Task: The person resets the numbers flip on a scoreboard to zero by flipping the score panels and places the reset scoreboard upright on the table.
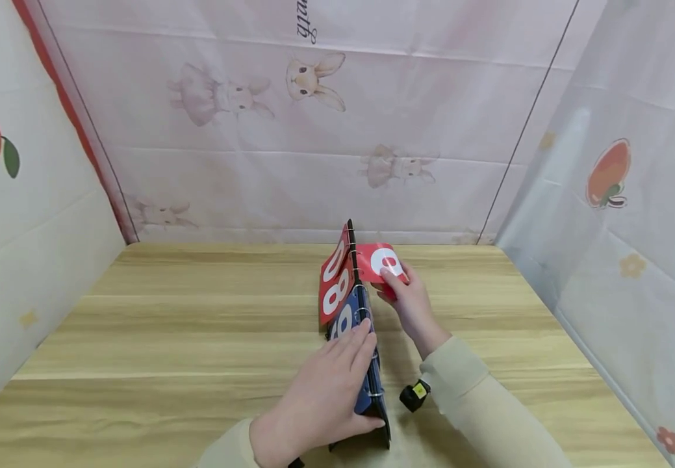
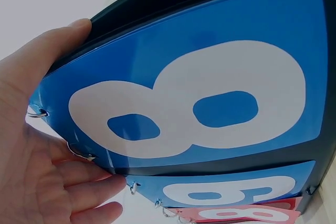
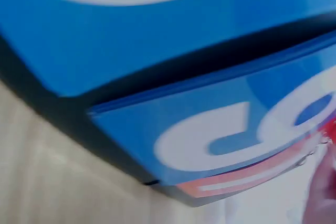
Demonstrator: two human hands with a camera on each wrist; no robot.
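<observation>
A tent-shaped flip scoreboard (image 1: 366, 305) stands on the table, its black boards joined along a ringed spine. Blue cards with a white 8 (image 2: 231, 82) and a 6 (image 2: 231, 190) face the left side, with red cards (image 1: 335, 276) showing 8 and 0 beyond them. My left hand (image 1: 328, 383) holds the near part of the spine, thumb at the near end and fingers along the rings. Between thumb and fingers, my right hand (image 1: 412, 305) pinches a red card (image 1: 366, 260) with a white rounded digit, raised to the right of the spine. The right wrist view is blurred.
The wood-grain table (image 1: 197, 338) reaches back to a rabbit-printed cloth (image 1: 255, 175). Cloth walls also rise at the left and right. A small black device with a yellow label (image 1: 414, 395) is beside the right sleeve.
</observation>
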